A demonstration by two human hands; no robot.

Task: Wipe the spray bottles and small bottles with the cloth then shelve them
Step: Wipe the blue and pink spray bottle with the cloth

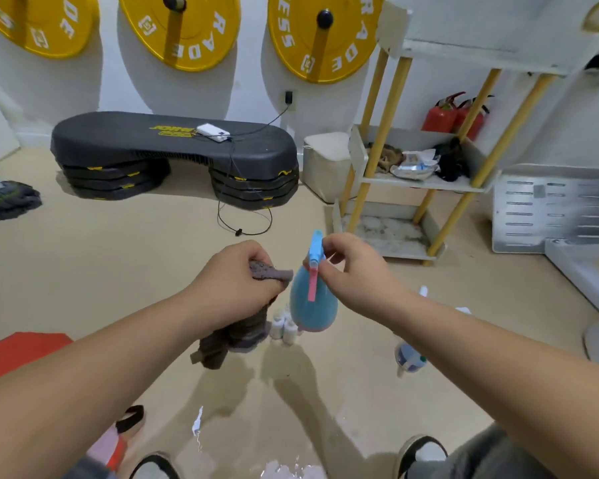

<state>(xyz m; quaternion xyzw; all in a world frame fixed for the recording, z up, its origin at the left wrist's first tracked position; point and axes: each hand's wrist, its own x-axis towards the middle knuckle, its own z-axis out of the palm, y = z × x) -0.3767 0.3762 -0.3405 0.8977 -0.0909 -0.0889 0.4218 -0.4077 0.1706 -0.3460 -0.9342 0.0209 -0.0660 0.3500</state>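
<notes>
My right hand (353, 271) pinches the blue nozzle of a blue spray bottle (313, 305) with a pink trigger, holding it upright above the floor. Just left of it, my left hand (232, 281) grips a grey cloth (236, 333) that hangs down, its top corner touching the bottle's shoulder. Several small white bottles (284, 328) stand on the floor below the spray bottle. Another spray bottle (410, 357) with a pale blue body lies on the floor, partly hidden under my right forearm. A white and yellow shelf rack (426, 183) stands at the right.
The rack's middle shelf holds rags and a packet; two red extinguishers (452, 115) stand behind it. A black step platform (173, 157) with a charging power bank sits ahead. A mop (7, 198) is at far left. My shoes (421, 452) are below.
</notes>
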